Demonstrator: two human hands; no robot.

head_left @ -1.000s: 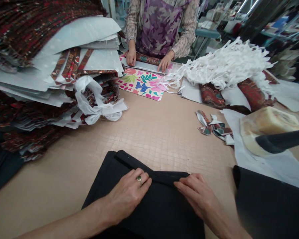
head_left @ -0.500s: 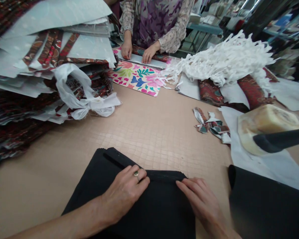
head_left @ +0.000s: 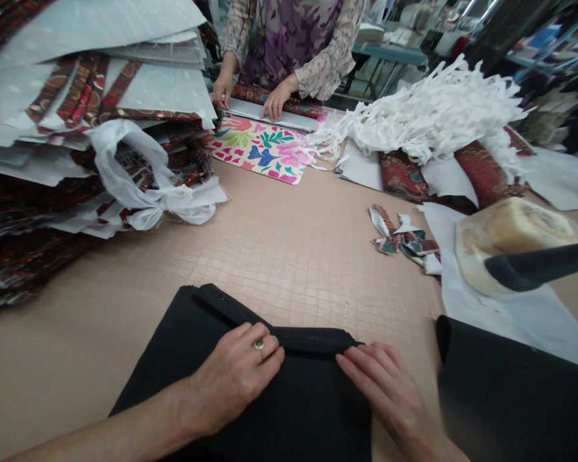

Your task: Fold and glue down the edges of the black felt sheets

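Observation:
A piece of black fabric (head_left: 313,398) lies at the front of the table, its far edge turned over into a narrow fold. My left hand (head_left: 243,375), with a ring on one finger, is closed on that fold near its middle, fingertips curled down. At the fold's right end, my right hand (head_left: 385,385) grips the edge with its fingers close together; the thumb is mostly hidden. Left of my left hand, the folded strip slants up to the fabric's far left corner.
Patterned, white-backed fabric pieces (head_left: 139,90) are stacked high at left, tied with white cloth (head_left: 164,192). Across the table a co-worker's hands (head_left: 277,99) rest on a strip above a floral sheet (head_left: 262,154). White strips (head_left: 433,115), scraps (head_left: 404,240), a glue-stained container (head_left: 510,237) and black material (head_left: 510,391) lie at right.
The view has shifted slightly, so the scene sits a little further left. One of the co-worker's hands has slid left along the strip. My hands keep their places on the fold.

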